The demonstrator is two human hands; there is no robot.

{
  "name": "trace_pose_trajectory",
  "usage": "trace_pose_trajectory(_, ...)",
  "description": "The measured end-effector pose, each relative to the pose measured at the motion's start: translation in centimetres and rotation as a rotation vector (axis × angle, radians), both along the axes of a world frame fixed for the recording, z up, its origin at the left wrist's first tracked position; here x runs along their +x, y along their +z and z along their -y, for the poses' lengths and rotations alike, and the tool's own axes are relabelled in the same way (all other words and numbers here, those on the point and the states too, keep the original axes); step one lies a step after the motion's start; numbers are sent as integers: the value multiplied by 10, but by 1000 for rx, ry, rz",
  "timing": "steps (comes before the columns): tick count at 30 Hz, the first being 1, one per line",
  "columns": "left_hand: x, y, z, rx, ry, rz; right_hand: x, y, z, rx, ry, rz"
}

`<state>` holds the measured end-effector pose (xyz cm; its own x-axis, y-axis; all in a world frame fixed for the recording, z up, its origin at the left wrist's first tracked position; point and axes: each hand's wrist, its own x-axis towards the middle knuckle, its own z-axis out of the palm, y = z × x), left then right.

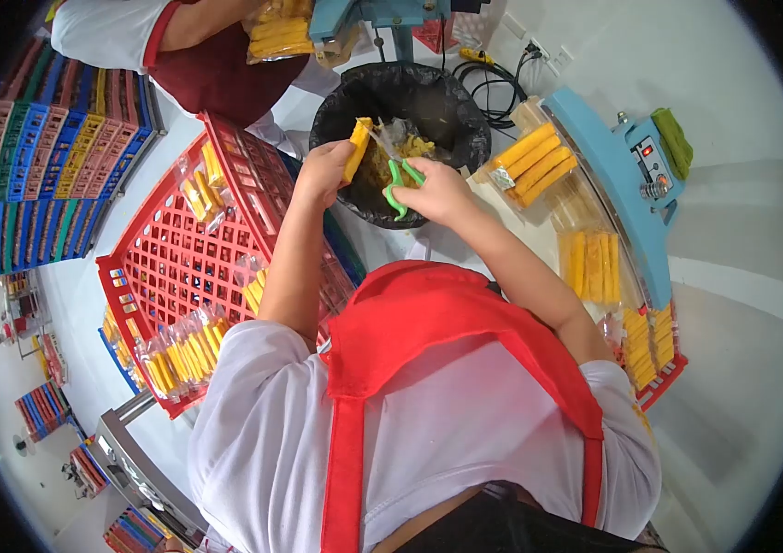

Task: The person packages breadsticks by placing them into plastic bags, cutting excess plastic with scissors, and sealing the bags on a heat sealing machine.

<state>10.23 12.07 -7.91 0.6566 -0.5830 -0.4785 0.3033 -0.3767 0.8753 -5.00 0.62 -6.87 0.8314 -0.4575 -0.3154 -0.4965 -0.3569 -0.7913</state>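
My left hand (pixel 321 172) is closed on a yellow stick-shaped food piece (pixel 358 147), held upright at a slant over a bin. In my right hand (pixel 440 192) is a pair of scissors (pixel 398 189) with green handles; the blades point up and left, close to the yellow stick. Whether the blades touch the stick I cannot tell. Below both hands stands the bin (pixel 465 101), lined with a black bag, with yellow scraps (pixel 420 146) and clear plastic inside.
On my right is a blue sealing machine (pixel 612 157) with bagged yellow sticks (pixel 531 164) beside it. A red crate (pixel 179 249) holding several bags is at my left. A co-worker (pixel 216 74) stands ahead on the left. Black cables (pixel 502 92) lie behind the bin. Stacked crates (pixel 50 138) stand far left.
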Motion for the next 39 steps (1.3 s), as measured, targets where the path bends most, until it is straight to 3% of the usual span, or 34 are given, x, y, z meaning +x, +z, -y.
trace_pose_trajectory(3, 0, 0, -3, 14, 39, -12, -7, 2, -15, -168, -5, 190)
trace_pose_trajectory(4, -2, 3, -4, -5, 40, -30, -5, -2, -10, -168, -6, 189)
trace_pose_trajectory(6, -3, 3, -3, -27, 36, -47, 2, -3, 4, -36, 47, -74)
trace_pose_trajectory(10, 3, -6, -4, 2, 81, -100, 5, -2, -8, -103, 2, -17)
trace_pose_trajectory(12, 2, -5, -5, -15, 110, -134, 5, -10, -9, -260, -10, 54)
trace_pose_trajectory(14, 0, 1, -7, 7, 98, -90, 8, -13, 1, -45, 24, -30)
trace_pose_trajectory(16, 3, -5, -8, -3, 114, -112, 13, -25, 1, -59, 18, 16)
trace_pose_trajectory(20, 5, -17, -8, 17, -6, -105, 22, -58, 2, 177, -17, 186)
trace_pose_trajectory(22, -4, -9, -6, -11, 62, -115, 26, -62, 6, 355, 17, 246)
trace_pose_trajectory(24, -6, -6, -2, 11, 71, -70, 25, -65, 5, 284, 13, 261)
trace_pose_trajectory(27, -8, 0, 1, -20, 75, -69, 22, -59, -3, 393, -31, 362)
trace_pose_trajectory(29, -5, -1, 0, -29, 77, -62, 17, -39, -8, 143, -52, 254)
trace_pose_trajectory(30, -3, -5, -1, -57, 72, -77, 18, -43, -7, 142, -56, 257)
trace_pose_trajectory(32, 1, -9, -3, -87, 59, -92, 19, -55, 1, 253, -1, 419)
trace_pose_trajectory(34, 1, -9, -7, -169, 91, -249, 16, -41, 13, 502, -79, 209)
trace_pose_trajectory(39, 4, -4, -11, -333, 91, -509, 12, -42, 14, 503, -158, 215)
